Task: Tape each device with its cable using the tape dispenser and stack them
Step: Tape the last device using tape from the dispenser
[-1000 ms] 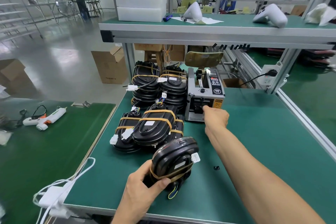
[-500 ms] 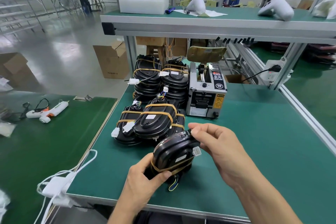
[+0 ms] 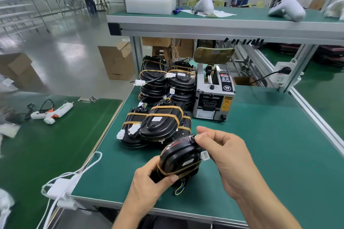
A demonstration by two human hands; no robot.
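Across the middle of the view lay a green desk (image 3: 260, 154), with a second green desk (image 3: 55, 145) to its left and a shelf (image 3: 204, 24) above its far edge. Toward the back of the main desk stood two stacks (image 3: 167, 82) of black taped devices, and just right of them a grey tape dispenser (image 3: 214, 95). Nearer, a lower pile (image 3: 158, 124) of taped devices lay beside and partly on one another, bound with tan tape. At the front of the desk, one black device (image 3: 180, 158) was held up between both hands, a tan tape band around it and a white connector (image 3: 204, 155) on its right side. The left hand (image 3: 149, 184) gripped its lower left end, thumb curled over the top. The right hand (image 3: 223, 154) pinched its upper right edge with thumb and fingertips; whether tape sat in that pinch could not be told. On the left desk lay a white glue gun (image 3: 50, 113).
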